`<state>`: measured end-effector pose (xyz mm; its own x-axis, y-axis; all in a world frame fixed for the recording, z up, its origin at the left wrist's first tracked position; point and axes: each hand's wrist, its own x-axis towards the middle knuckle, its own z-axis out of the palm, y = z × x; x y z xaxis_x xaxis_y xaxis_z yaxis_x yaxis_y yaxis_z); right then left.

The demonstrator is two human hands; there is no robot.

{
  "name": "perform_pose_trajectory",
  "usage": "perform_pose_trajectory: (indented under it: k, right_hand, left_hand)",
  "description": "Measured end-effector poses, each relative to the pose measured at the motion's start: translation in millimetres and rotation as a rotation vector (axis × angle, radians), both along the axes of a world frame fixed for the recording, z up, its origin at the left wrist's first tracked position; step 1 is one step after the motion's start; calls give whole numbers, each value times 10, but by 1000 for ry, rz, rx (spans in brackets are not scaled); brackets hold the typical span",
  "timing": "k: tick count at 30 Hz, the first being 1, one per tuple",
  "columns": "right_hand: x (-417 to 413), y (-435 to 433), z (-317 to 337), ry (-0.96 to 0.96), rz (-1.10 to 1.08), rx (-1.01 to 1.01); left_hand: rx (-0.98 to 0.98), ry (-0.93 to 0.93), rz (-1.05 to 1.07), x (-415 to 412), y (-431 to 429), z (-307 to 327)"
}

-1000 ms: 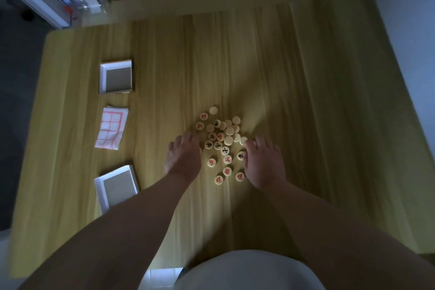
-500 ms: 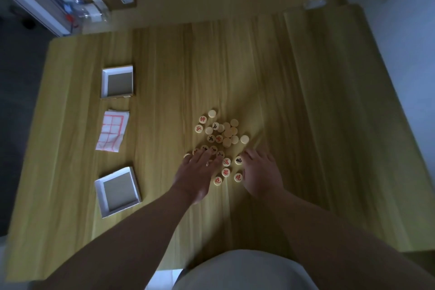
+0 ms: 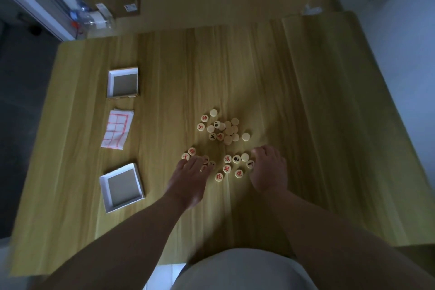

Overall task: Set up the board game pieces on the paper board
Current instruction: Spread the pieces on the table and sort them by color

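Hands (image 3: 188, 179) seemingly flat on pieces (image 3: 227, 168)

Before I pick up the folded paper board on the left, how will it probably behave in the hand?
The folded paper board looks thin and creased, so it is probably light and floppy. Its corners already lift unevenly, so it may sag or unfold. It lies flat on the table, so it should slide, not roll.

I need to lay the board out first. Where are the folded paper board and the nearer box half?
folded paper board (image 3: 117, 130), head view, middle of the red grid.
nearer box half (image 3: 122, 187), head view, grey inner floor.
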<state>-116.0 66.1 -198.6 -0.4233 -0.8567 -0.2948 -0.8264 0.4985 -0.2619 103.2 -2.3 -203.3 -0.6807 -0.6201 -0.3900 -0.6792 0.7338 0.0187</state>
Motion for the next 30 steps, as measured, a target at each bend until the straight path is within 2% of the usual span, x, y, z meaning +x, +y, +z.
perform_pose_trajectory:
  k: [3, 7, 17, 24, 27, 30]
  right_hand:
    - [-44, -24, -50, 40, 58, -5]
    - [-30, -118, -132, 55, 120, -1]
    - [-12, -224, -197, 29, 81, -46]
    - [-38, -164, -217, -91, 158, -11]
    - [-81, -102, -212, -101, 205, -33]
    - [-164, -161, -225, -76, 161, -80]
  left_hand:
    - [-29, 57, -12, -145, -22, 22]
    - [30, 79, -86, -410, -54, 31]
    - [52, 92, -187, -397, -92, -64]
    - [-38, 187, -1, -649, -351, 13]
    - [-59, 212, 29, -823, -475, -7]
    - [-83, 212, 49, -958, -550, -34]
